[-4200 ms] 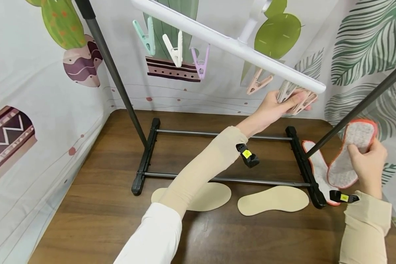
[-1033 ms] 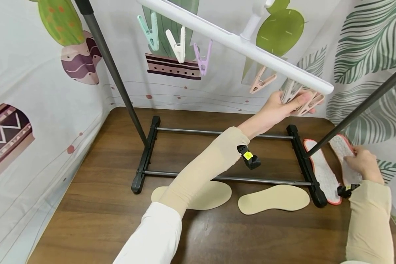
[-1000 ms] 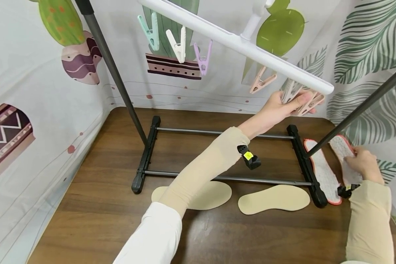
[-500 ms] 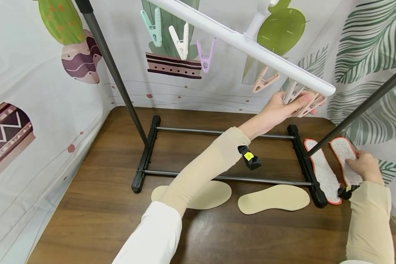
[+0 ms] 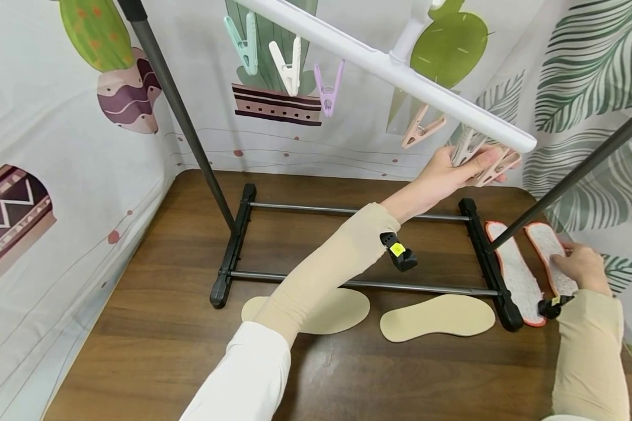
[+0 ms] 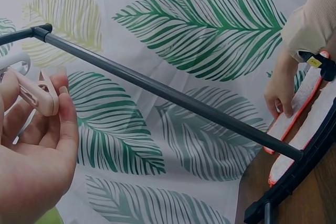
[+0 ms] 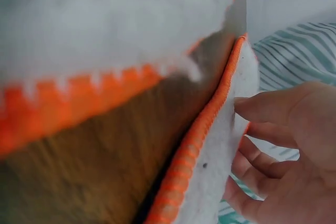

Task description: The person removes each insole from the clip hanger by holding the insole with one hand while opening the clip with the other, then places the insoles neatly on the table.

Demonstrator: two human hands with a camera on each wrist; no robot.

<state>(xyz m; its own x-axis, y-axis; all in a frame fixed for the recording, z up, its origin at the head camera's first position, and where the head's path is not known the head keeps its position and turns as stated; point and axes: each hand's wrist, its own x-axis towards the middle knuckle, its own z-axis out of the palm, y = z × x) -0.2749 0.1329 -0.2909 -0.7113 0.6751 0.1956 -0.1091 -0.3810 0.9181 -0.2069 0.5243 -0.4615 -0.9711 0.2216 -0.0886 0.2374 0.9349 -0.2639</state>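
Note:
At the low right end of the white hanger bar (image 5: pixel 390 67), my left hand (image 5: pixel 442 175) holds a pale pink clothespin (image 5: pixel 499 168). A greyish clothespin (image 5: pixel 469 146) hangs just beside its thumb. In the left wrist view, thumb and fingers surround the pink clothespin (image 6: pixel 44 97). My right hand (image 5: pixel 584 266) holds the side edge of a grey felt insole (image 5: pixel 550 251) with orange stitching on the table. The right wrist view shows the thumb on the insole's (image 7: pixel 212 156) face and the fingers at its far edge. A matching insole (image 5: pixel 516 275) lies alongside, apart from it.
Two beige insoles lie in front of the black rack base (image 5: pixel 484 266); the left arm partly covers one, the other beige insole (image 5: pixel 437 318) shows fully. Mint (image 5: pixel 244 47), white and purple clothespins hang along the bar. Slanted grey poles (image 5: pixel 184 123) rise both sides.
The right hand has brought the grey insole down from the air onto the table beside its match, then shifted it slightly toward me. The left hand stays at the clothespin; the bar shifted slightly.

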